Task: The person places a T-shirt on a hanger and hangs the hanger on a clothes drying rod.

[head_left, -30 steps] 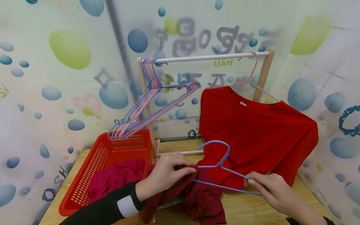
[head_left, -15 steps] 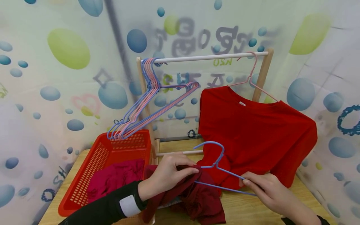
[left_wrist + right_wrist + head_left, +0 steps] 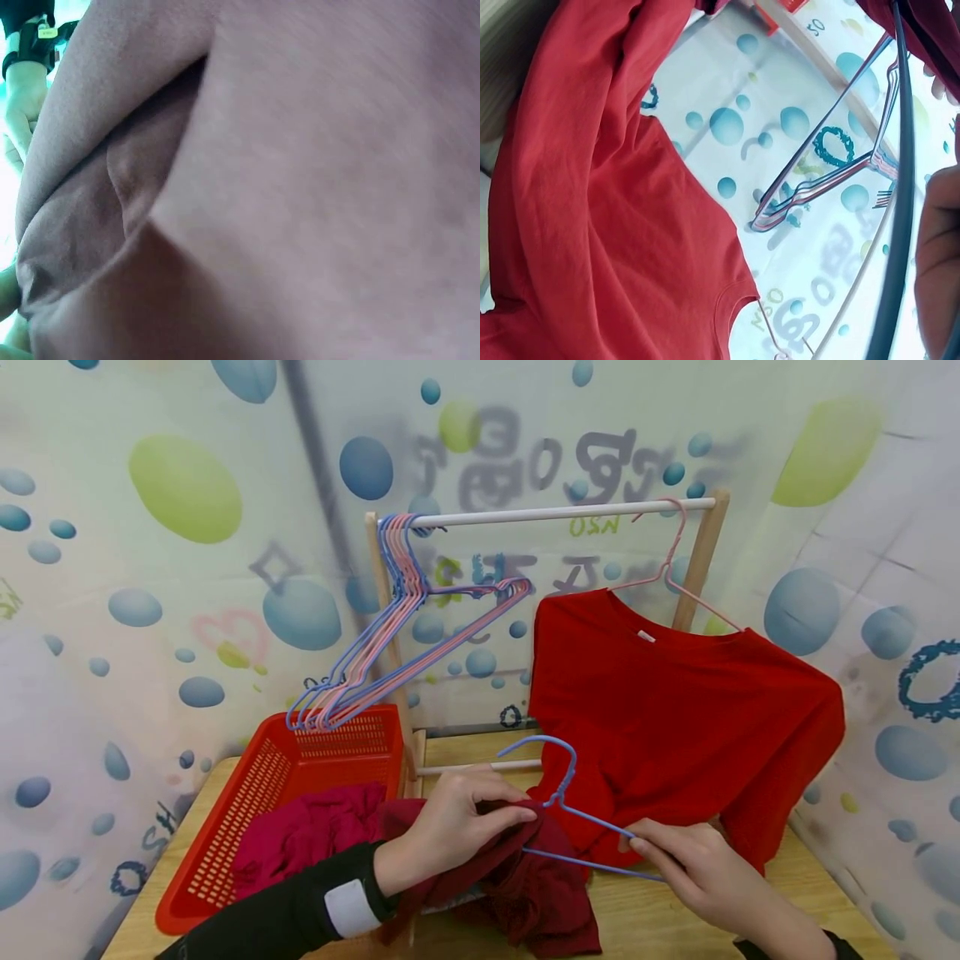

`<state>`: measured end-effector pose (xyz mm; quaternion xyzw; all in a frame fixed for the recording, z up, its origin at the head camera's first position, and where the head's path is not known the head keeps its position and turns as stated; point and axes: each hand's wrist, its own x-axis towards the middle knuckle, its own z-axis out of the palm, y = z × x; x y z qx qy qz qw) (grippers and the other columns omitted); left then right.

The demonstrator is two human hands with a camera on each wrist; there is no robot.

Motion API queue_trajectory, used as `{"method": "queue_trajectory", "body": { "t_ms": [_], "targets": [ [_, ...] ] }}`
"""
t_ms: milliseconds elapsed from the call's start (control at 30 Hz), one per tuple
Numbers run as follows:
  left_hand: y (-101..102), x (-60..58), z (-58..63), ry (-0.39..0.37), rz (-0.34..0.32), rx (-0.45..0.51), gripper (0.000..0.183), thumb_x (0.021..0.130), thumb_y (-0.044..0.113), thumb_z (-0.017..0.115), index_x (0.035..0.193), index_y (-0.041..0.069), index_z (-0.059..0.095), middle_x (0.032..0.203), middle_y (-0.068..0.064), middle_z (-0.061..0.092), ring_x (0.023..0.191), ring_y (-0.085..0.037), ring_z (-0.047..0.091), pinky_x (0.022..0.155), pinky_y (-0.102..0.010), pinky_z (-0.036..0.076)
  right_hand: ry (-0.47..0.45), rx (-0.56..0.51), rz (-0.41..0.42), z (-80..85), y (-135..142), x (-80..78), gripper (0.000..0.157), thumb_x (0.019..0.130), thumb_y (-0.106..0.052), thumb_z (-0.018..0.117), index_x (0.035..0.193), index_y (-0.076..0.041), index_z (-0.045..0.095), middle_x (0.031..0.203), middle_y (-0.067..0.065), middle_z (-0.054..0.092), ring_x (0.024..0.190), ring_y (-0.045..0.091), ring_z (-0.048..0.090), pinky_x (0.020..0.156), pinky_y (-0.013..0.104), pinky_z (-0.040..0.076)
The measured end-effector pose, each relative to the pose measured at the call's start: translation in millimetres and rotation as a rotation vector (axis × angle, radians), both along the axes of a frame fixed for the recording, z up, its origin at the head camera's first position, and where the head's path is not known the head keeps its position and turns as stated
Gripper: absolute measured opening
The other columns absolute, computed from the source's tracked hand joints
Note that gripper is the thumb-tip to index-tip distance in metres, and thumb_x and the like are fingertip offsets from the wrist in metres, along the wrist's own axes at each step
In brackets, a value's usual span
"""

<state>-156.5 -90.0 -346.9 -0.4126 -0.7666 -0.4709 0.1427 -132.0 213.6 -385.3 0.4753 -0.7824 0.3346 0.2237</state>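
In the head view my left hand [image 3: 457, 827] pinches the edge of a dark red garment [image 3: 540, 893] between thumb and fingers. A blue hanger [image 3: 600, 819] has its left end inside the garment, its hook standing up outside. My right hand [image 3: 697, 868] grips the hanger at its right end. Cloth fills most of the left wrist view, with a fold of the garment [image 3: 75, 217] close to the camera. In the right wrist view the hanger's blue bar [image 3: 904, 187] runs down beside my right fingers [image 3: 939, 262]. The hanger's left end is hidden in the cloth.
A rack with a white rail [image 3: 547, 515] stands behind. Several blue and pink hangers [image 3: 397, 610] hang at its left, and a red shirt [image 3: 682, 718] on a pink hanger [image 3: 669, 564] at its right. A red basket [image 3: 217, 827] holds a crimson garment [image 3: 315, 827].
My right hand has moved left with the blue hanger, sliding it further into the dark red garment. My left hand keeps its pinch and has shifted slightly right.
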Motion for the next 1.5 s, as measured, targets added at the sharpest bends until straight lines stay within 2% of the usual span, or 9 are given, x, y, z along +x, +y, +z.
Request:
{"method": "queue_trajectory", "body": {
  "t_ms": [300,633,800,900,1000,1133,1200,1367,1500],
  "targets": [
    [-3.8,2.1,0.3,-0.021,0.024,-0.013,0.016,0.086,0.020,0.071,0.094,0.008,0.077,0.089,0.008,0.070,0.085,-0.002,0.063,0.074,-0.020,0.050,0.116,-0.056,-0.056,2.0,-12.4,-0.6,0.008,0.094,-0.010,0.060,0.099,-0.010,0.067,0.078,-0.016,0.058,0.059,-0.012,0.037,0.054,0.007,0.036],
    [-13.6,4.0,7.3,-0.048,0.160,-0.016,0.015,0.087,0.020,0.070,0.097,0.011,0.077,0.090,0.008,0.070,0.084,-0.004,0.063,0.075,-0.022,0.050,0.705,-0.581,-0.300,9.8,-53.5,-0.2,0.030,0.088,-0.017,0.069,0.066,0.004,0.064,0.074,0.014,0.065,0.065,0.025,0.057,0.078,0.019,0.047],
    [-19.7,4.2,11.3,-0.044,0.192,0.010,0.018,0.089,0.018,0.068,0.101,0.009,0.076,0.093,0.006,0.070,0.083,-0.007,0.063,0.074,-0.025,0.051,0.826,-0.673,-0.307,-2.2,-72.8,1.2,0.033,0.087,-0.014,0.068,0.058,-0.002,0.059,0.070,0.011,0.061,0.066,0.028,0.049,0.075,0.030,0.039],
    [-22.3,3.6,13.1,-0.047,0.208,0.017,0.018,0.089,0.018,0.067,0.102,0.009,0.076,0.093,0.006,0.070,0.083,-0.007,0.063,0.074,-0.025,0.051,0.738,-0.597,-0.226,-16.1,-82.3,4.5,0.028,0.089,-0.012,0.064,0.062,-0.003,0.060,0.070,0.010,0.059,0.064,0.024,0.048,0.069,0.031,0.036],
    [-23.5,2.7,14.7,-0.046,0.227,0.025,0.018,0.089,0.019,0.067,0.101,0.010,0.076,0.093,0.007,0.070,0.084,-0.006,0.063,0.074,-0.025,0.051,0.432,-0.402,-0.201,-40.1,-90.8,9.5,0.020,0.092,-0.017,0.061,0.077,-0.005,0.061,0.080,0.004,0.058,0.072,0.017,0.050,0.070,0.025,0.039],
    [-23.4,2.5,14.6,-0.046,0.237,0.046,0.019,0.090,0.021,0.067,0.102,0.009,0.076,0.095,0.006,0.070,0.087,-0.006,0.064,0.075,-0.025,0.051,-0.107,-0.054,-0.380,-69.0,-108.4,16.5,0.026,0.089,-0.033,0.067,0.100,-0.012,0.056,0.095,-0.008,0.051,0.086,0.006,0.048,0.072,0.022,0.044],
    [-22.7,3.3,14.0,-0.067,0.232,0.061,0.020,0.090,0.021,0.066,0.104,0.009,0.075,0.097,0.006,0.070,0.089,-0.006,0.064,0.076,-0.026,0.051,-0.235,0.063,-0.457,-77.4,-118.1,15.8,0.041,0.085,-0.041,0.070,0.108,-0.011,0.053,0.099,-0.008,0.048,0.091,0.006,0.048,0.073,0.027,0.046],
    [-19.6,6.4,13.3,-0.111,0.213,0.099,0.022,0.090,0.021,0.066,0.106,0.009,0.075,0.100,0.006,0.070,0.091,-0.007,0.064,0.079,-0.027,0.051,-0.172,0.132,-0.492,-89.5,-130.9,4.3,0.069,0.080,-0.054,0.070,0.119,-0.002,0.047,0.103,0.001,0.049,0.090,0.011,0.045,0.072,0.030,0.045],
    [-19.0,7.2,13.5,-0.098,0.210,0.124,0.023,0.090,0.020,0.066,0.107,0.007,0.075,0.100,0.004,0.070,0.091,-0.008,0.065,0.079,-0.027,0.051,-0.111,0.102,-0.477,-91.3,-133.7,-4.4,0.058,0.080,-0.040,0.076,0.119,-0.003,0.052,0.106,0.002,0.054,0.090,0.011,0.046,0.073,0.030,0.045]
  ]
}}
